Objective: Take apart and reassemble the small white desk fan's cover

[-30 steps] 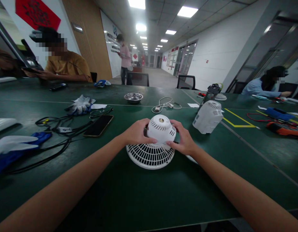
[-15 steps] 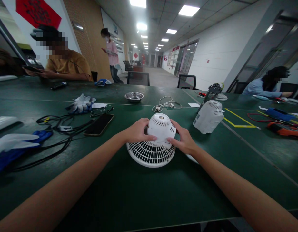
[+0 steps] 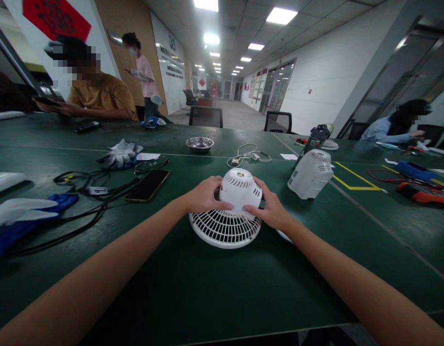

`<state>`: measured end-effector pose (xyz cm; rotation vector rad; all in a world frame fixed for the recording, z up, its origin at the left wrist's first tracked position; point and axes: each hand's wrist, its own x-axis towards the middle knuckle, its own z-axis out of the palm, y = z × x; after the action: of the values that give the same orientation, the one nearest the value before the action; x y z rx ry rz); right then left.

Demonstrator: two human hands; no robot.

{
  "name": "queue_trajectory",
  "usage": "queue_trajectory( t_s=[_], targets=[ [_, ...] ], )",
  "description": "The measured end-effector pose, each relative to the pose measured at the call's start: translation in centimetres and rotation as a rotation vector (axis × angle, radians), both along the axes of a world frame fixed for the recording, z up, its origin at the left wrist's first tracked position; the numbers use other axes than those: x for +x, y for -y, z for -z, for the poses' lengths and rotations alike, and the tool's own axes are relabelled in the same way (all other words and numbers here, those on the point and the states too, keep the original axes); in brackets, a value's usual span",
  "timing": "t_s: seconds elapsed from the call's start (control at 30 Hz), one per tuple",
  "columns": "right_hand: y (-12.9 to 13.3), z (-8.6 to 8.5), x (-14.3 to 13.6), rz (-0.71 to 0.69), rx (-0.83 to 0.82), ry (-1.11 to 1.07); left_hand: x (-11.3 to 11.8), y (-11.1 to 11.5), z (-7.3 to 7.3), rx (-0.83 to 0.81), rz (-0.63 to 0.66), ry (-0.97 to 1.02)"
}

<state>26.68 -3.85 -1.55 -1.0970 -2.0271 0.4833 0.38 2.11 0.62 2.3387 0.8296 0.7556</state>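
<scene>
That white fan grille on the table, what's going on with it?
The left hand and the right hand grip a white vented housing from either side, over the round fan grille lying on the green table. A phone lies to the left, and a white plastic casing stands to the right, by a dark bottle.

**Phone and bowl share the worktop [image 3: 222,288]**

Left of the left grip [image 3: 208,194] lies a dark phone [image 3: 148,185], black cables [image 3: 105,204] near it. A metal bowl [image 3: 200,148] sits beyond. Right of the right grip [image 3: 273,207], farther back, is a dark bottle [image 3: 318,135].
</scene>
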Motion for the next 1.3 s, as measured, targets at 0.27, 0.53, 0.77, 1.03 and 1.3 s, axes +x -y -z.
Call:
queue_trajectory(
  t_s=[0.27,0.53,0.77,1.03,1.3],
  targets=[
    [0.0,0.2,-0.3,0.038,-0.014,-0.008,0.1,0.0,0.3,0.028,-0.024,-0.034],
    [-0.4,0.1,0.0,-0.007,0.000,-0.016,-0.4,-0.5,0.2,0.045,0.044,-0.136],
    [-0.1,-0.2,-0.4,0.025,0.008,-0.007,-0.7,-0.8,0.2,0.042,0.057,-0.195],
    [0.0,-0.1,-1.0,0.082,0.054,0.002,-0.2,-0.1,-0.1,0.078,0.012,-0.174],
    [0.1,0.1,-1.0,0.073,0.081,0.019,-0.6,-0.8,0.7,0.125,0.032,-0.186]
  ],
)
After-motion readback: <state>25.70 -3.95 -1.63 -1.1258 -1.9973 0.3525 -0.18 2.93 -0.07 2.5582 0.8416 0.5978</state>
